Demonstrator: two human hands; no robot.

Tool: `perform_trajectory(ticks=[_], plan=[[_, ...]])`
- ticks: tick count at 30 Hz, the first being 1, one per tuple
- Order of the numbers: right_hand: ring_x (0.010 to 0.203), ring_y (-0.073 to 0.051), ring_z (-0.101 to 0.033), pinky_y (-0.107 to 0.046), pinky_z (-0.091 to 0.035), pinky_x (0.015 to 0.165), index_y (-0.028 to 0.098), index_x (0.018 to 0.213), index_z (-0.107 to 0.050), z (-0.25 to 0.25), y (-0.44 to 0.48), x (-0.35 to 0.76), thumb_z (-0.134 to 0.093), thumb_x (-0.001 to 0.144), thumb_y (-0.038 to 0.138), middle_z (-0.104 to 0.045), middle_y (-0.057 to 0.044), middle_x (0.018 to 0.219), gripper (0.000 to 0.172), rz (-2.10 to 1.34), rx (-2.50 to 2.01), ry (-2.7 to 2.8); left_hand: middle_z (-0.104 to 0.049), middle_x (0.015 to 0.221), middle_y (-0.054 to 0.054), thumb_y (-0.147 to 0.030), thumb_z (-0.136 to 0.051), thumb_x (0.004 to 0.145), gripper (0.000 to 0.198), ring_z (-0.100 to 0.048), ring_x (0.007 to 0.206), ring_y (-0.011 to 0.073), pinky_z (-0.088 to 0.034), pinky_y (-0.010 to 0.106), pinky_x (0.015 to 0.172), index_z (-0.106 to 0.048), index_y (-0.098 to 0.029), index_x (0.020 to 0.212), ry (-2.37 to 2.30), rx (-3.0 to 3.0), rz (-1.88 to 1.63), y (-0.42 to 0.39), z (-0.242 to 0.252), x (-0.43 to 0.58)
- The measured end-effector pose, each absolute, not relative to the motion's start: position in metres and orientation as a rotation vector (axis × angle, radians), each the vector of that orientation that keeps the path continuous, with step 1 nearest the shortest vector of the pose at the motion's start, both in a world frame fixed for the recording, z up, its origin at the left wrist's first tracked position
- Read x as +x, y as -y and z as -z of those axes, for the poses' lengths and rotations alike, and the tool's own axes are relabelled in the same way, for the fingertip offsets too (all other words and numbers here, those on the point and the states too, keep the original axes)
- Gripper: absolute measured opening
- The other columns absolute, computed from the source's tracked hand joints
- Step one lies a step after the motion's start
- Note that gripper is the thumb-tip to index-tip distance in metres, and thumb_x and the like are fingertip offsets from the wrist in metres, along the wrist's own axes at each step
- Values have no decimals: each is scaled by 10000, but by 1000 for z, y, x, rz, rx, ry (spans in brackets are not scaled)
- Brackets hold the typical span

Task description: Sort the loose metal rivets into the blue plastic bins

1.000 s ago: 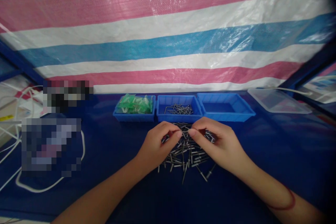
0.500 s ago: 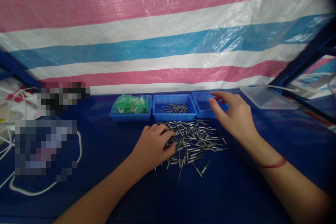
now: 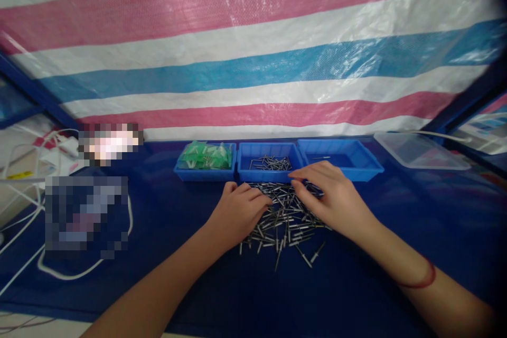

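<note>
A loose pile of small metal pins [image 3: 285,227] lies on the dark blue table cover [image 3: 198,285]. My left hand [image 3: 240,211] rests on the pile's left side, fingers curled down into the pins. My right hand [image 3: 330,198] lies on the pile's right side, fingers bent and pressed onto the pins near the front of the middle blue tray [image 3: 269,161]. That tray holds a few pins. The right blue tray [image 3: 340,161] holds one thin piece. The left blue tray [image 3: 206,161] holds green plastic parts. What either hand grips is hidden.
A clear plastic lid [image 3: 420,150] lies at the back right. White cables [image 3: 24,206] run along the left side beside blurred-out items. A striped pink, white and blue tarp [image 3: 253,53] hangs right behind the trays. A blue frame post [image 3: 467,100] stands at right.
My right hand came back from over the right tray down onto the pin pile. A thin piece now lies in that tray. My left hand stayed on the pile.
</note>
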State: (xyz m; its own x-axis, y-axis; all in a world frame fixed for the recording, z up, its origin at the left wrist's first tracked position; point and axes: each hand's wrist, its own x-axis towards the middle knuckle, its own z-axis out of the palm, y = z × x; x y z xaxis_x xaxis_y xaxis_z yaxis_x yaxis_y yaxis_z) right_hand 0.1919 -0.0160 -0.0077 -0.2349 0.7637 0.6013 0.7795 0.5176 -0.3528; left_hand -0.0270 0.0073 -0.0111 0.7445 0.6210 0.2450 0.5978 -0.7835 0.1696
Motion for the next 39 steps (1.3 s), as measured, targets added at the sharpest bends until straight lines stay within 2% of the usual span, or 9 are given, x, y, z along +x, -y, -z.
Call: perform_trajectory(ticks=[3,6,9,13,16,19,24,32,39], plan=[[849,-224,-617,-408,-457,799,205,894,-670,8,19,186,-543,886,229,-718,-61,897,129,-78,-1197,2076,-707,1010,43,-219,-492,948,206,-589,925,186,-333,360,831,-643,-224,1087,-976,2787,-623,-8,12,-26],[867,-214,-641,-390,-483,807,221,914,-676,10,22,179,-569,884,284,-723,-55,909,128,-284,-1138,2020,-699,1035,37,-241,-509,938,221,-615,949,169,-406,327,864,-615,-219,1130,-969,2468,-867,-6,12,-23],[866,-202,-653,-360,-509,781,233,914,-673,14,25,171,-559,896,325,-720,-56,917,147,-479,-1082,1887,-697,975,31,-261,-559,900,232,-651,879,153,-485,280,805,-604,-208,1121,-963,2020,-988,-1,16,-18],[777,-186,-645,-339,-509,722,222,830,-660,14,31,164,-568,891,320,-709,-52,840,148,-544,-1068,1772,-698,951,48,-306,-589,878,276,-674,819,156,-526,276,768,-589,-177,1122,-849,1649,-978,6,23,-12],[753,-179,-635,-329,-503,693,219,834,-649,9,33,164,-562,894,303,-695,-46,809,136,-513,-1088,1724,-701,998,57,-305,-578,885,241,-657,885,170,-509,286,812,-631,-181,1085,-877,1765,-929,8,19,-12],[797,-185,-636,-344,-505,732,226,876,-647,4,35,166,-541,905,294,-697,-55,858,130,-471,-1098,1744,-692,952,56,-271,-527,914,184,-631,873,167,-482,275,788,-680,-182,967,-929,1992,-945,9,12,-14],[813,-199,-645,-357,-519,741,232,878,-662,5,36,167,-556,893,326,-701,-58,866,143,-508,-1111,1719,-667,867,40,-283,-562,897,151,-597,770,142,-458,243,694,-666,-177,922,-940,2028,-967,11,11,-14],[786,-188,-638,-341,-515,702,229,912,-675,3,37,165,-549,893,278,-690,-56,857,137,-523,-1062,1763,-633,850,18,-246,-605,857,69,-564,721,123,-453,241,684,-626,-183,876,-950,1989,-1031,10,13,-11],[790,-182,-642,-334,-513,710,228,904,-657,7,36,164,-545,878,243,-689,-47,856,116,-522,-1053,1790,-568,1062,66,-228,-641,822,67,-572,841,143,-464,241,678,-621,-185,870,-957,1992,-1224,8,11,-16]])
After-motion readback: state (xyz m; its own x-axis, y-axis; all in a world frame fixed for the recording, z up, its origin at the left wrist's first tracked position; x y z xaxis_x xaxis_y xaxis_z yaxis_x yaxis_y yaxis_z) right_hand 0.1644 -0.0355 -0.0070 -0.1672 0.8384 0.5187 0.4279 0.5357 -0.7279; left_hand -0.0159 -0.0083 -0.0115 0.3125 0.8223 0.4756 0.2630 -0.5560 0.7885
